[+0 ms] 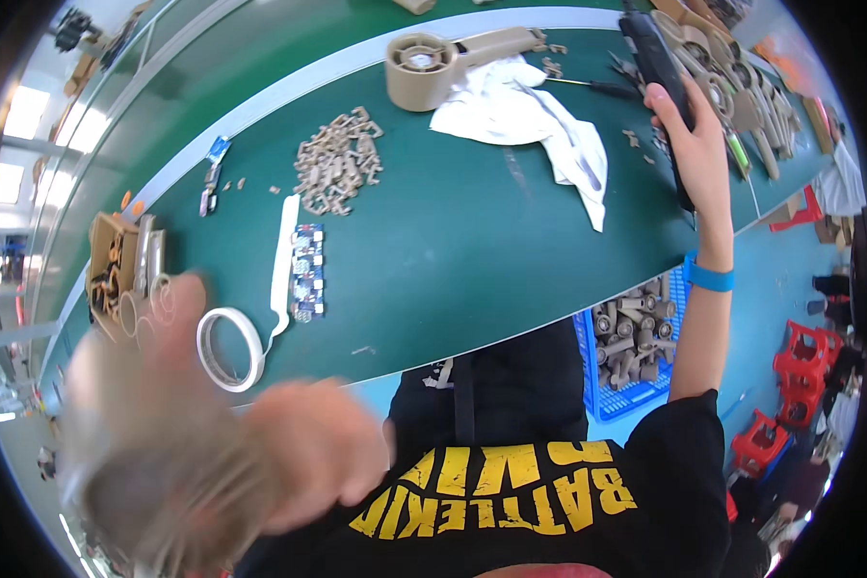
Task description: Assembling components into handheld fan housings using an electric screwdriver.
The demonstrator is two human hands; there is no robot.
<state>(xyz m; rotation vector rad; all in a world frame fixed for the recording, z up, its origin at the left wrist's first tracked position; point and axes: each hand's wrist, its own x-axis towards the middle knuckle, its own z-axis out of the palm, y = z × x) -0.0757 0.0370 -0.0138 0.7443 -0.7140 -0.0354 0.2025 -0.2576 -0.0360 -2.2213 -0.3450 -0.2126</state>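
Note:
My left hand (323, 448), smeared by motion, is closed around a beige handheld fan (164, 472) held up close at the lower left. The fan's round grille is blurred. At the far right of the green table, my right hand (700, 144) is wrapped around a black electric screwdriver (660, 72), its thumb lying along the body. Another beige handheld fan (421, 87) lies at the back of the table beside a crumpled white cloth (511, 108). A hand screwdriver (609, 89) with a dark handle lies between the cloth and my right hand.
Small beige clips (337, 164) lie heaped left of centre. Below them are a white strip (283, 255), blue circuit boards (308, 275) and a tape roll (205, 352). Several fan parts (751, 106) crowd the far right. A blue basket (588, 371) of beige parts stands below the table edge.

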